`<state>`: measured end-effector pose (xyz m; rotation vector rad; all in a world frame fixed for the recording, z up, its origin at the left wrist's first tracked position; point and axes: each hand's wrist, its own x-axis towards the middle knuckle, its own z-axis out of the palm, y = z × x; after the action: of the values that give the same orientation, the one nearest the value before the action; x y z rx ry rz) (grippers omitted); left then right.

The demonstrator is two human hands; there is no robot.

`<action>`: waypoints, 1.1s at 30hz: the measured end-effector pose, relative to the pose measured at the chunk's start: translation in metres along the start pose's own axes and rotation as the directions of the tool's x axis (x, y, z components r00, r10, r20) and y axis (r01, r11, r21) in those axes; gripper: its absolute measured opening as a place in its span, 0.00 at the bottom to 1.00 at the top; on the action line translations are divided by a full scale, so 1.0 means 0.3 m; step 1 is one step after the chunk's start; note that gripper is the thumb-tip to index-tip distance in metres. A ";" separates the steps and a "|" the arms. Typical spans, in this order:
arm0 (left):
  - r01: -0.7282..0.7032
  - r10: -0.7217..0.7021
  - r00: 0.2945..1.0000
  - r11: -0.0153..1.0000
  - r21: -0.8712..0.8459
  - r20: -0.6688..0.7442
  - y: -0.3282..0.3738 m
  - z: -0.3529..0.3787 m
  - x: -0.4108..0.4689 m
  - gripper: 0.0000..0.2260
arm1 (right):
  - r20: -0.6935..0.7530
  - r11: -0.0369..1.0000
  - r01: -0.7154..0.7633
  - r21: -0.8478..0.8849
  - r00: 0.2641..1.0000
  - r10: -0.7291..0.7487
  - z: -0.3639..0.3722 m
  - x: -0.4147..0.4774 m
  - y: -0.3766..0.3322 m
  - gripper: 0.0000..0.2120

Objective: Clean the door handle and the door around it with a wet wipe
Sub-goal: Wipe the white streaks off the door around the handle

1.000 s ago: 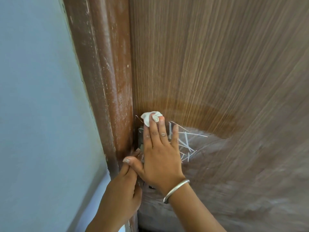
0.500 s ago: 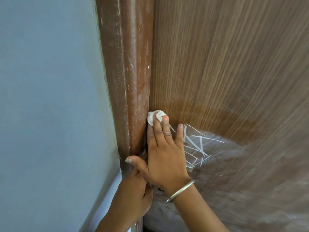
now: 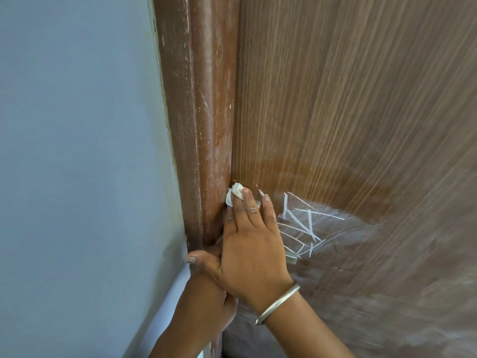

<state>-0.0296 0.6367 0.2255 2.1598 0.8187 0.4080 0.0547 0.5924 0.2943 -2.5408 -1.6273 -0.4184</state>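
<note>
Right hand (image 3: 251, 250) pinned balled wet wipe (image 3: 234, 193) under fingertips at door (image 3: 361, 125) edge, 11 o'clock of handle (image 3: 292, 258). Left hand (image 3: 206, 301) low; I couldn't tell its grip. Judged: press firmly, short overlapping strokes toward chalk marks (image 3: 299, 223).

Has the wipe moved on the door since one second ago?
Yes. The wipe moved left, away from the white scratches, now touching the door frame.

Wood-grain door (image 3: 348, 112); white scratch marks (image 3: 304, 223); balled wipe (image 3: 233, 196) against it
</note>
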 end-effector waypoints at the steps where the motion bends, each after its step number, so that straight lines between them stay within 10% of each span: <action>1: 0.020 -0.020 1.000 1.000 0.011 0.010 0.004 0.006 0.003 0.18 | 0.003 1.000 -0.023 -0.016 1.000 0.023 -0.007 0.002 -0.006 0.53; 4: 0.102 -0.099 0.993 0.993 -0.054 0.061 0.012 0.006 0.002 0.31 | -0.014 0.998 -0.055 -0.017 0.998 0.055 -0.007 0.008 -0.021 0.51; 23: -0.229 0.253 0.963 0.950 0.211 -0.089 -0.006 0.008 0.007 0.10 | -0.147 0.999 -0.017 -0.040 0.989 0.011 0.004 0.041 0.023 0.48; 33: -0.340 0.344 0.939 0.934 0.114 -0.016 -0.012 -0.017 0.001 0.30 | -0.147 0.962 -0.274 0.010 0.951 0.272 0.047 -0.049 0.026 0.48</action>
<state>-0.0335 0.6415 0.2260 2.4114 0.4897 0.5905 0.0584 0.5793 0.2772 -2.6201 -1.2040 -0.5702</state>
